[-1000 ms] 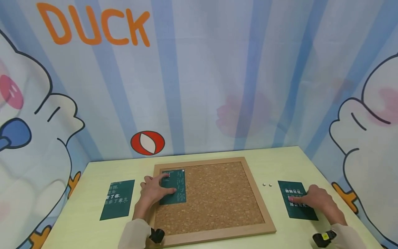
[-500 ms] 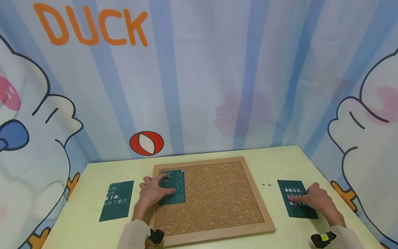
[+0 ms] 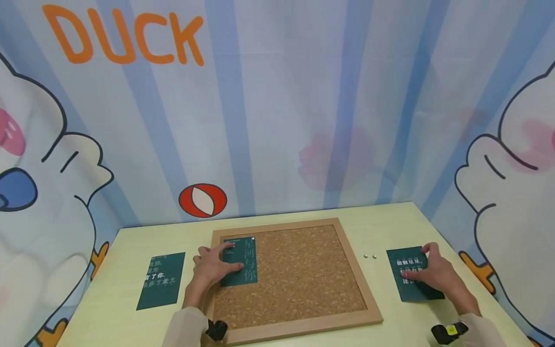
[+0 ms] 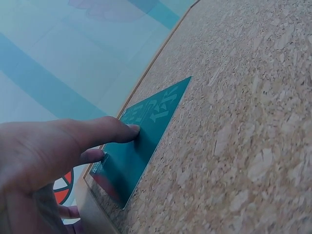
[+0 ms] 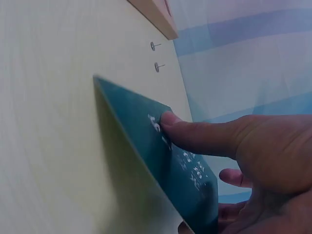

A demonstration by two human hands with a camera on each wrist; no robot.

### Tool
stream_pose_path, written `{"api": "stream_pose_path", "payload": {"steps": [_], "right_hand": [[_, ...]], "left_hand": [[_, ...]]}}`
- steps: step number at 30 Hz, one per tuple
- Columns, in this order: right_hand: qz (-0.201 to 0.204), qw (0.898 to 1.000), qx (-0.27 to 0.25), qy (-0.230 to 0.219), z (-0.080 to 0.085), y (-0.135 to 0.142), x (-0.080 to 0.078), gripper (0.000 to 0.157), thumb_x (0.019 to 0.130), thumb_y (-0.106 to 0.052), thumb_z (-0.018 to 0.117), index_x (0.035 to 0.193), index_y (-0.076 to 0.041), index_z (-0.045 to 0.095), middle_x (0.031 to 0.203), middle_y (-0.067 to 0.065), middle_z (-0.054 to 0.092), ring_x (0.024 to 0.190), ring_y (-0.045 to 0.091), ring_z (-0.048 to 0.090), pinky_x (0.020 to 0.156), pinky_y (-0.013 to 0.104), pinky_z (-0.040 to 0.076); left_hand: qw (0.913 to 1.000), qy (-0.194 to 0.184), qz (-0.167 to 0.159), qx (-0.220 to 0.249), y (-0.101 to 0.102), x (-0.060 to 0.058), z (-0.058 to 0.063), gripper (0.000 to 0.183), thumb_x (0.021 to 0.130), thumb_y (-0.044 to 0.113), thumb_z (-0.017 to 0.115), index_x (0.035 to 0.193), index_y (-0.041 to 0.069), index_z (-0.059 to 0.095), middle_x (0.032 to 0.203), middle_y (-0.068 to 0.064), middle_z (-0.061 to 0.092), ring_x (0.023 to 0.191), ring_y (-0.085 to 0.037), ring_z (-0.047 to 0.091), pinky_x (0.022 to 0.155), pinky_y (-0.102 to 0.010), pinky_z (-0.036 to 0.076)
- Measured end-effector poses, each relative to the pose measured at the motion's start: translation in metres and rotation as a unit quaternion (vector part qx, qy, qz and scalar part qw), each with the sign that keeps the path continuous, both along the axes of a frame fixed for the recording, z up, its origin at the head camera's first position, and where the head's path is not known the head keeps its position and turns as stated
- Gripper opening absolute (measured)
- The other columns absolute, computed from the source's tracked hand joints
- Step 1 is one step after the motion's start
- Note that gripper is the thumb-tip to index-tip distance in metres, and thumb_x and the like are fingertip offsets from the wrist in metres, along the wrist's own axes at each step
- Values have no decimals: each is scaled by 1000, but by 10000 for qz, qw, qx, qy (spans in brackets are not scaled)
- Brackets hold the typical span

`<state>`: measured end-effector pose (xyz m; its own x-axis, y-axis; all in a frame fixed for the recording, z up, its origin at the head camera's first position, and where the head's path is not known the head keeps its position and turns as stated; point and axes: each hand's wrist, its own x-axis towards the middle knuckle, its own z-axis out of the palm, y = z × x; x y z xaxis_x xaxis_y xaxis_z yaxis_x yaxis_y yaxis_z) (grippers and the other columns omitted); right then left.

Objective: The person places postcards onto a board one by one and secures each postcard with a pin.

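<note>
Card (image 5: pixel 168 158), pinched in right hand (image 5: pixel 273 161), seems light, creasable, best held by edges flanking the grip; left hand (image 3: pixel 210 265) spread wide.

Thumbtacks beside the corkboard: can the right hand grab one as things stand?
Probably not without freeing its grip: the right hand pinches a green printed card, which also sits between it and the thumbtacks. Nothing else appears in the way.
</note>
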<state>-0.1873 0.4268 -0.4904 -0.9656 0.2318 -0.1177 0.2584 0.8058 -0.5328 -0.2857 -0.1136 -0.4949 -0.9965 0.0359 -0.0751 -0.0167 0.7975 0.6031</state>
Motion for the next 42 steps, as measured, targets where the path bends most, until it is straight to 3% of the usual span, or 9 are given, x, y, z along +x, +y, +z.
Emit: {"api": "stream_pose_path", "payload": {"steps": [6, 16, 30, 42], "right_hand": [[78, 9993, -351, -101, 6, -1, -1, 95, 76, -40, 80, 129, 2, 14, 106, 37, 45, 88, 42, 51, 72, 49, 44], [74, 9978, -654, -89, 30, -23, -10, 97, 80, -47, 74, 133, 4, 11, 116, 40, 42, 93, 43, 51, 74, 50, 45], [659, 9874, -1415, 244, 52, -110, -45, 88, 81, -44, 74, 137, -3, 21, 130, 31, 41, 103, 38, 50, 79, 46, 45], [862, 9887, -1162, 391, 39, -196, -77, 78, 78, -36, 79, 131, -6, 30, 117, 22, 52, 94, 30, 53, 77, 43, 45]], "left_hand": [[10000, 35, -15, 33, 0, -1, -3, 70, 75, 43, 79, 136, 21, 53, 122, -26, 32, 108, -44, 29, 81, -60, 38], [9999, 78, -55, 50, 3, -2, -3, 69, 74, 42, 80, 136, 22, 54, 122, -26, 32, 109, -44, 29, 80, -58, 39], [9999, 134, -9, 78, 2, -1, -1, 70, 74, 41, 80, 136, 21, 54, 125, -28, 31, 111, -47, 29, 83, -63, 38], [9999, 78, 100, -34, 0, -3, -3, 71, 73, 43, 81, 136, 23, 54, 127, -28, 31, 112, -46, 29, 84, -63, 37]]}}
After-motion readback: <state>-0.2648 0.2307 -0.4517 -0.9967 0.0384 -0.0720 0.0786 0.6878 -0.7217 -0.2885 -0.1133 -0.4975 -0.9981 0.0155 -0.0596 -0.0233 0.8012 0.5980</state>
